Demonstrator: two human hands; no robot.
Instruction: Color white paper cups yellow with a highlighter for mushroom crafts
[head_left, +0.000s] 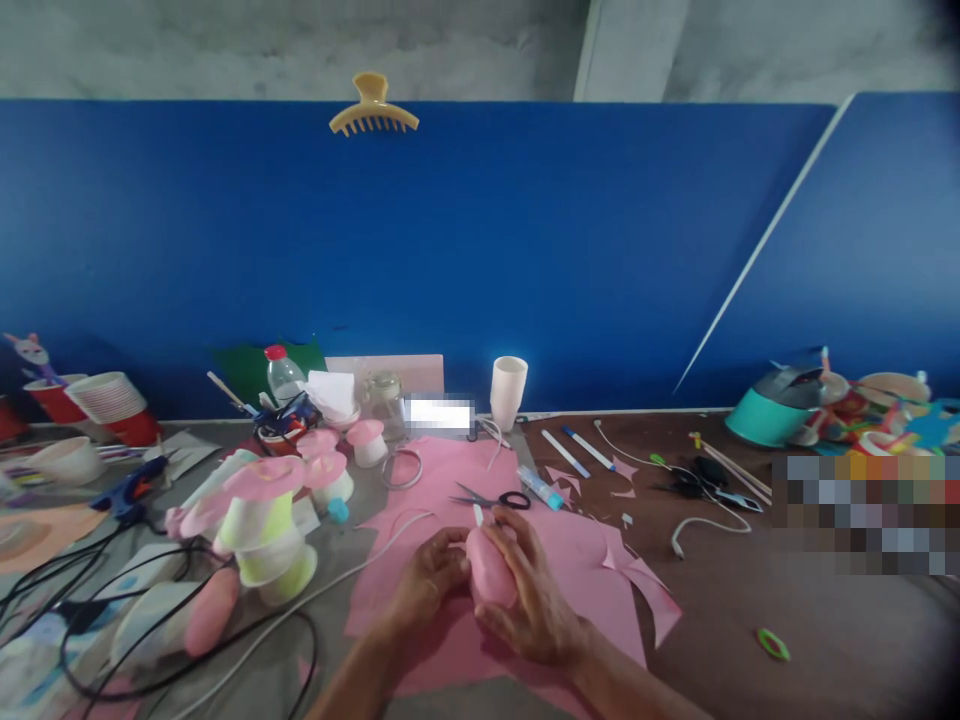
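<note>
Held pink piece over pink sheet, right hand grasping it, left hand fingers pinching its edge; shaping underway, steady grip needed next

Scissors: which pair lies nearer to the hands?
The black-handled scissors on the pink paper, just beyond the right hand. The other scissors lie farther right on the brown table.

Both hands, left hand and right hand, grip a pink rounded piece over pink paper on the desk; scissors lie just beyond.
</note>
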